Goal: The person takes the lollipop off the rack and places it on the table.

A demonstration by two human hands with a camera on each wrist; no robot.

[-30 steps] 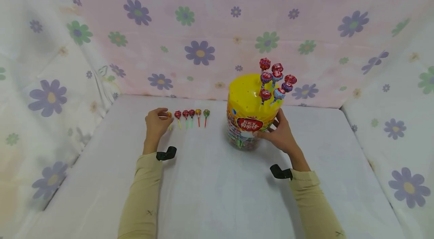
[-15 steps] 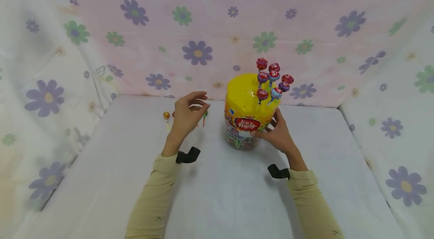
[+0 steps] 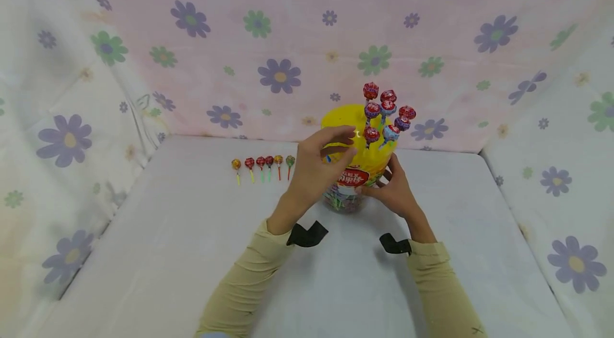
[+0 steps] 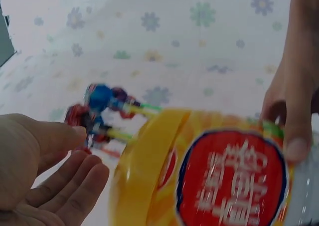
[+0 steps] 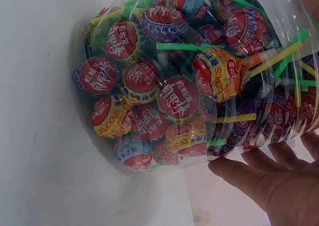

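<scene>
flowered cloth [image 3: 280,23] backs the white table [image 3: 144,252], where the right hand [image 3: 395,191] grips the jar [image 3: 357,177] and the left hand [image 3: 314,165], digits apart before it, could, if overreaching, knock lollipops [image 3: 371,110] standing atop it.

One jar [image 3: 356,175], eight standing lollipops [image 3: 388,108], six lying lollipops [image 3: 261,161]

lid [image 3: 338,115] rear left: open from above | lid right: lollipops [image 3: 371,110] block | jar [image 3: 341,202] right side: right hand [image 3: 397,191] blocks
</scene>
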